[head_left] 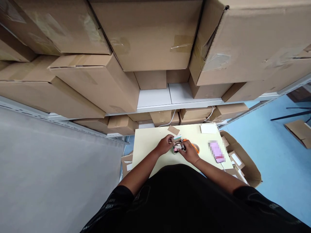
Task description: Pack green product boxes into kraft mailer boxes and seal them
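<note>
Both hands meet over a small pale-yellow table (145,142). My left hand (165,144) and my right hand (190,152) are closed round a small cardboard box (178,145) with teal and pink parts showing. Its details are too small to make out. An orange-handled tool (194,146) lies just behind my right hand. A loose brown cardboard piece (173,130) rests on the table beyond the box.
A pink flat object (216,151) with a white cable and a white pad (208,128) lie on the table's right. An open carton (243,161) of small boxes stands at the right. Large cardboard boxes (145,35) fill the shelving ahead. Blue floor shows on the right.
</note>
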Demonstrator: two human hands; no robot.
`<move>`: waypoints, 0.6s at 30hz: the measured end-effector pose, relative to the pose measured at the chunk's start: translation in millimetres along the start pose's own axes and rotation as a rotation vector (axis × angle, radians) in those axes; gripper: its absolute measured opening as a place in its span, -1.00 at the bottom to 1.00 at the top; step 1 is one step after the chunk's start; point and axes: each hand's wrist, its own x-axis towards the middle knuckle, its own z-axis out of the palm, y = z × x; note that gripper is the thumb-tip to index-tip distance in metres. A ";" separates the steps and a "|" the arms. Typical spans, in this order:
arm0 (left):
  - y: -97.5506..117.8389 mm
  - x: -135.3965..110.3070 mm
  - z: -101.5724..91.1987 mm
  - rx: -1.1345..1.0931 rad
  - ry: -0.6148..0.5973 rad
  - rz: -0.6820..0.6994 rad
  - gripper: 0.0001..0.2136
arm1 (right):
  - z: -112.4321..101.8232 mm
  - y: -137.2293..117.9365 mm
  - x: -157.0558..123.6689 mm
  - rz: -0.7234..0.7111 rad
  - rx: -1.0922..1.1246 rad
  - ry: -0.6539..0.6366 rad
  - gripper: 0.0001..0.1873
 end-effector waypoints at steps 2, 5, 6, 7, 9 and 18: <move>-6.1 0.2 1.1 -0.042 0.018 -0.021 -0.69 | -0.5 -1.1 1.9 0.030 0.069 -0.004 -0.71; -10.4 0.4 0.8 -0.066 0.061 -0.072 -0.78 | 1.3 -2.1 3.2 0.068 0.181 -0.046 -0.67; -10.8 0.2 0.4 -0.088 0.075 -0.098 -0.79 | 2.8 -2.1 2.9 0.075 0.209 -0.068 -0.65; -10.8 -0.3 -0.1 -0.118 0.082 -0.118 -0.79 | 4.6 -1.9 2.3 0.076 0.232 -0.087 -0.61; -11.3 -2.5 -1.6 -0.180 0.075 -0.126 -0.75 | 7.8 -1.6 0.1 0.070 0.276 -0.110 -0.54; -27.9 -36.3 -8.9 -0.184 -0.165 0.104 -0.33 | -7.0 -3.9 -7.1 0.036 0.256 -0.116 -0.50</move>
